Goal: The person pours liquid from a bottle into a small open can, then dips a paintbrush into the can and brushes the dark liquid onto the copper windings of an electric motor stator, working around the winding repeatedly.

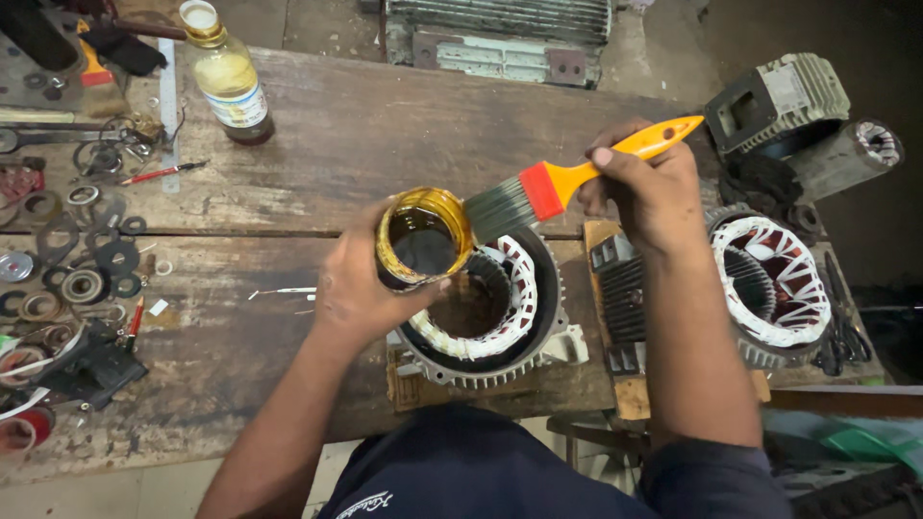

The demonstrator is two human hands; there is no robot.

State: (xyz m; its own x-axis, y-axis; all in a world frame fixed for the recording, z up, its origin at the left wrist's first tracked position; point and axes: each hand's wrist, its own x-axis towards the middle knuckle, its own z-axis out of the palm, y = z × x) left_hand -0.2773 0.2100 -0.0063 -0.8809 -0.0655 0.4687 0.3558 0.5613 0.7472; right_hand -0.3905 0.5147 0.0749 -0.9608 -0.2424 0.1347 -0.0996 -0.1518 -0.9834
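My left hand (361,284) grips an open can (424,235) of dark amber liquid, tilted above a motor stator (500,322) with white-wrapped windings on the wooden bench. My right hand (649,187) holds a paintbrush (567,178) with an orange handle and red ferrule. Its grey bristles touch the can's rim on the right side. The stator sits on a small wooden block directly under both hands.
A second stator (769,284) lies to the right, with a motor housing (779,101) and rotor (851,154) beyond it. A bottle (226,72) of yellowish liquid stands at the far left. Washers, rings and tools (77,259) litter the bench's left side.
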